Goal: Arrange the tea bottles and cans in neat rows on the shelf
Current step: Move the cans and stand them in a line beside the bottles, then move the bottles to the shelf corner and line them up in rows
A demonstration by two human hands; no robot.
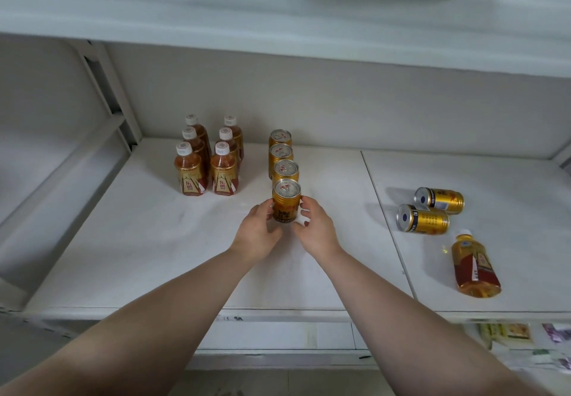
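both hands (285, 230) around front can (286, 201)

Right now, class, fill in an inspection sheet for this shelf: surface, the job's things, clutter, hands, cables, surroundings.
Surface: white shelf, two panels meeting at a seam right of centre.
Job's things: six upright bottles in two rows of three at back left; four upright cans in one row, the front can between both hands; two lying cans and one lying bottle on the right panel.
Clutter: nothing seen on the shelf.
Hands: left hand and right hand each touch a side of the front can.
Cables: nothing seen.
Surroundings: another shelf overhead; packets on the level below, too blurred to identify.
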